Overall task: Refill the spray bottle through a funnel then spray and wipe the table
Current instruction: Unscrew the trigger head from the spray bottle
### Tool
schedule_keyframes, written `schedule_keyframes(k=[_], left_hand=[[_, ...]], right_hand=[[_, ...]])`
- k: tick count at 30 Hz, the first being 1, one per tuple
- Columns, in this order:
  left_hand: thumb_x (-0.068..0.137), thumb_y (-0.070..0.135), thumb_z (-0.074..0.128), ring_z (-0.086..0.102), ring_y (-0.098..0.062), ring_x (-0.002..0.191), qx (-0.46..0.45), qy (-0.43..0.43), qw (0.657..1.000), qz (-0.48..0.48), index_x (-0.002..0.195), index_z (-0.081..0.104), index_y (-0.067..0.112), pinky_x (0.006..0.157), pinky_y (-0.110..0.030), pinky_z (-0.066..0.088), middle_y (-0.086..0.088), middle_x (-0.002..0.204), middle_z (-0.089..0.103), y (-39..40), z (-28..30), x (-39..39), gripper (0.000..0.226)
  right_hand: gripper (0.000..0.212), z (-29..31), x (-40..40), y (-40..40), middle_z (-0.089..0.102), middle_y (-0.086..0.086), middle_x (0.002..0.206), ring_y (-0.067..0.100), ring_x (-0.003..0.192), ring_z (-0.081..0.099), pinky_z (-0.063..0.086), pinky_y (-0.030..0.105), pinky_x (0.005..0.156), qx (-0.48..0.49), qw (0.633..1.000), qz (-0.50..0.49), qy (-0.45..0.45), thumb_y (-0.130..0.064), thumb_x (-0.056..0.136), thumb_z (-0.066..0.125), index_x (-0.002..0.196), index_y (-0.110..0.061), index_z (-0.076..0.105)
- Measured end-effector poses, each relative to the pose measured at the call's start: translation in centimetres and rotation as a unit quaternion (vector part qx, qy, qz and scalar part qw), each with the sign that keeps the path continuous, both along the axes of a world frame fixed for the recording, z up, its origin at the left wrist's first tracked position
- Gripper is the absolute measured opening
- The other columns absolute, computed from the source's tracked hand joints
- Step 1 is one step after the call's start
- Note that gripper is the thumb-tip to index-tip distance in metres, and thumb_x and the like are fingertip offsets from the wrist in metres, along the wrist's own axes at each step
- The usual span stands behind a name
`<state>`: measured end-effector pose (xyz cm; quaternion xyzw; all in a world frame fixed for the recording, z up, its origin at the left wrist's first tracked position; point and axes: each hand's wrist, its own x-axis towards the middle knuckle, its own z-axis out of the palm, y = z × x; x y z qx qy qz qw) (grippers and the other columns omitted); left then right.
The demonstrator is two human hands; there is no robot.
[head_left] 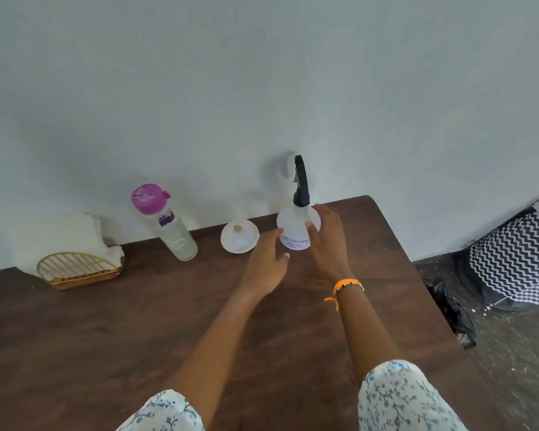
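The right hand (327,241) covers the right side of the spray bottle (294,227); its label text is too small to read. The table (106,353) runs off the bottom edge, both sleeves too.

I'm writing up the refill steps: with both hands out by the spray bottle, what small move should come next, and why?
Probably close both hands on the spray bottle and steady it. Its black trigger head is on, and the funnel sits unused beside it. The right hand is open by its side and the left hand open just short.

A plain home room: wooden table (106,337) against a painted wall (262,73), gritty floor (511,353).
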<state>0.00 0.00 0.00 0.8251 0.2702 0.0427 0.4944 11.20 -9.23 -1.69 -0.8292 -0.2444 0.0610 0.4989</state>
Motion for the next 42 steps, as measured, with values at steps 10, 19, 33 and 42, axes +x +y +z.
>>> schedule_keyframes(k=[10,19,33,42], left_hand=[[0.089,0.004,0.057,0.014,-0.015,0.145,0.064,0.02,0.997,-0.025,0.149,0.017,0.016,0.111,-0.02,0.017,-0.002,0.158,0.015,2.3,-2.6,4.7,0.073],[0.082,0.004,0.068,0.03,-0.018,0.14,0.034,-0.026,0.999,0.028,0.144,0.032,0.017,0.114,-0.035,0.031,-0.002,0.151,0.032,2.0,-3.2,3.9,0.072],[0.068,-0.004,0.078,0.05,-0.011,0.124,-0.092,-0.096,0.987,0.094,0.128,0.049,0.021,0.102,-0.028,0.044,0.0,0.134,0.047,-3.4,-0.1,-14.8,0.071],[0.068,-0.006,0.077,0.05,-0.014,0.125,-0.114,-0.078,0.983,0.121,0.126,0.05,0.028,0.097,-0.022,0.048,0.004,0.135,0.046,-7.1,0.0,-25.2,0.073]], right_hand=[[0.044,-2.3,3.2,3.3,0.054,0.007,0.122,0.023,0.117,0.045,0.04,0.038,0.1,-0.033,0.994,0.102,0.014,-0.033,0.09,0.058,0.127,-0.011,0.048],[0.039,-2.4,1.2,3.2,0.049,0.01,0.126,0.024,0.123,0.033,0.036,0.034,0.097,-0.015,0.996,0.071,0.057,-0.029,0.092,0.054,0.124,-0.007,0.047],[0.051,1.2,-16.1,-3.2,0.034,0.004,0.133,0.019,0.122,0.036,0.04,0.032,0.101,-0.002,0.989,0.127,0.074,-0.039,0.085,0.052,0.126,-0.01,0.046],[0.044,1.6,-26.7,-6.8,0.032,0.001,0.132,0.018,0.124,0.032,0.041,0.036,0.101,-0.004,0.985,0.15,0.085,-0.025,0.085,0.058,0.126,-0.014,0.046]])
